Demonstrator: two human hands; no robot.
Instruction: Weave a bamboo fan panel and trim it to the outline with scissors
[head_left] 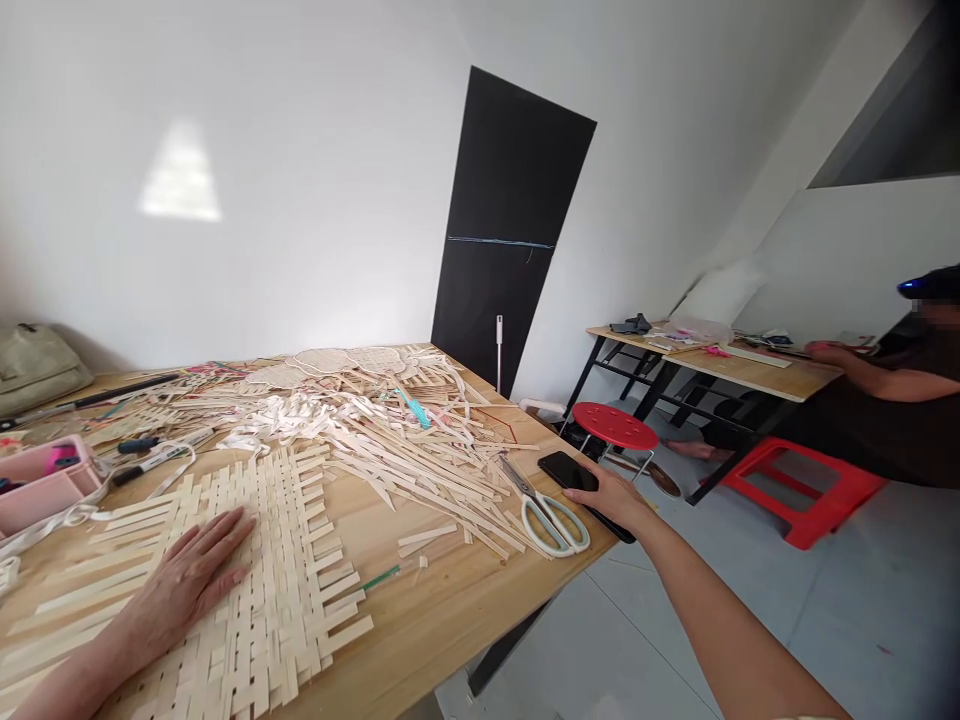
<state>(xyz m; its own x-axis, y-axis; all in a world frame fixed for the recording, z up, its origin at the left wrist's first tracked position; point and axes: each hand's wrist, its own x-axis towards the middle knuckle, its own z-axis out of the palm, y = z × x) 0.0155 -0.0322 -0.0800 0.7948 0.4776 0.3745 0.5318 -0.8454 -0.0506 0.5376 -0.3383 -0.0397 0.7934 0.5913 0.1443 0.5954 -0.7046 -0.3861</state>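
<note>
My left hand (196, 570) lies flat, fingers stretched out, on a woven mat of pale wooden strips (277, 580). Loose strip ends stick out along the mat's sides. At the table's right edge my right hand (611, 495) is around a black smartphone (564, 468), the thumb across its dark face; the other fingers are partly hidden. Just left of the phone rests a pair of scissors (551, 520) with pale handles. Beyond the mat spreads a heap of loose strips (420, 460), with a turquoise item (414, 408) on top.
A pink box (52, 490), markers (161, 455) and a light bag (41, 365) are at the left. A black panel (510, 200) leans on the wall. On the right are a red stool (615, 425), a second table (757, 370) and a seated person (892, 400) beside another red stool (806, 490).
</note>
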